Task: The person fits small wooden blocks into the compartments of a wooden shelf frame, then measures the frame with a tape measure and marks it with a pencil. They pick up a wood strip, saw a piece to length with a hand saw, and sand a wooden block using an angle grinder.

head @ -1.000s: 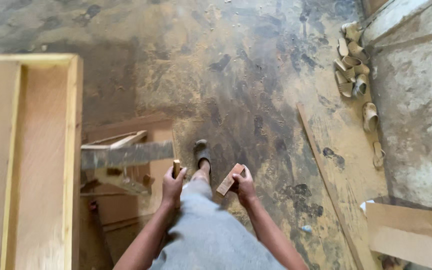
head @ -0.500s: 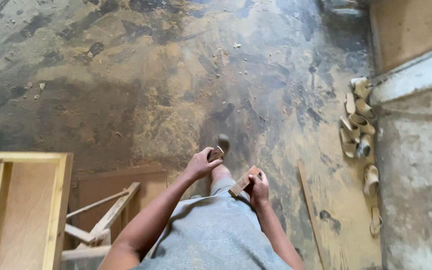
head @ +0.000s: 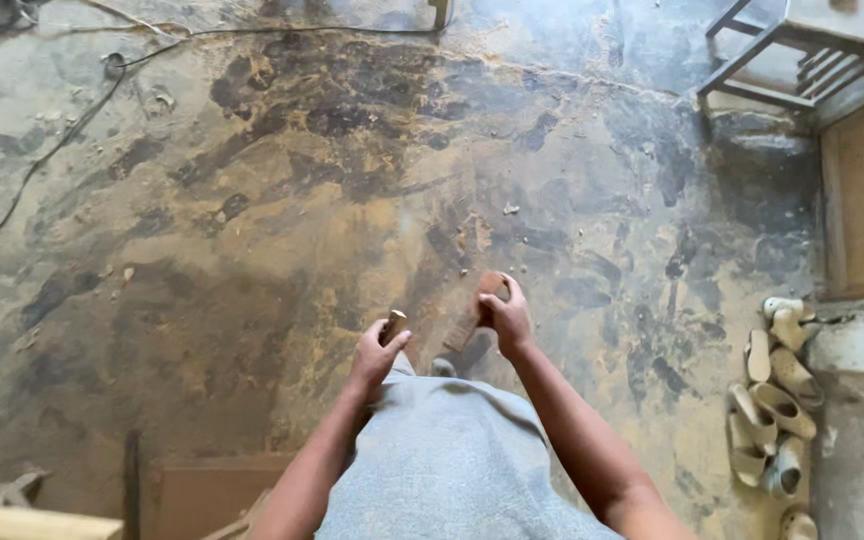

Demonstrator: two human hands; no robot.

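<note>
Left hand (head: pixel 377 352) closed on a small wood piece (head: pixel 393 324); right hand (head: pixel 505 318) gripping a flat wood block (head: pixel 475 310) — both carried at waist height. Person has walked on: the wooden frame is gone from view, stained floor (head: pixel 252 220) ahead, sandals (head: pixel 772 400) by its right edge.

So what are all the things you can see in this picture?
Small wooden block: one, light brown, held in the left hand.
Flat reddish-brown wooden piece: one, held in the right hand.
Pale sandals: a pile, several, cream, by the right wall.
Thin dark cable: one, trailing over the floor at upper left.
Grey metal frame: one, top right corner.
Stained concrete floor: grey and yellowish, all around.
Wooden boards: a few, brown, bottom left.
Grey garment: one, worn by the person.
Left hand: closed on the block.
Right hand: closed on the flat piece.
</note>
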